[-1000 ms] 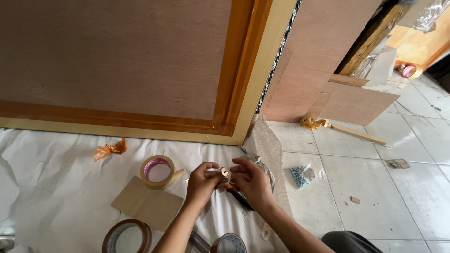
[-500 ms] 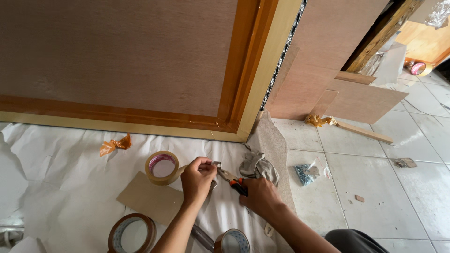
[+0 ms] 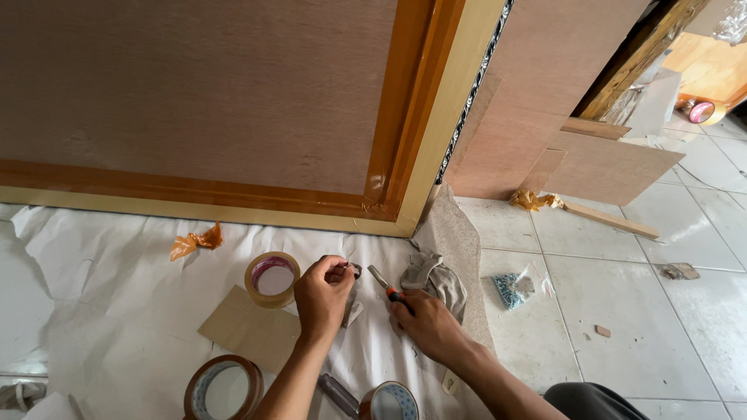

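We look down at two bare hands working over white paper (image 3: pixel 101 311) spread on a tiled floor (image 3: pixel 622 311). The left hand (image 3: pixel 323 295) has its fingers curled shut, thumb and forefinger pinching a small metal piece (image 3: pixel 354 270) — too small for us to tell its kind. The right hand (image 3: pixel 428 323) is closed around a cutter (image 3: pixel 387 286) with a red-and-black grip, its metal tip pointing up and left toward the piece, close to it but apart. A grey rag (image 3: pixel 432 272) lies just beyond the right hand. Left of the left hand sits a tape roll (image 3: pixel 272 278), partly over a cardboard scrap (image 3: pixel 245 330); a second roll (image 3: pixel 223 389) and a third (image 3: pixel 393 403) lie nearer us. A large framed panel (image 3: pixel 233 101) with an orange and pale wood border fills the top — an orange wad (image 3: pixel 196 241) of crumpled tape lies below it. A bag of screws (image 3: pixel 513 288) rests on the tiles to the right.
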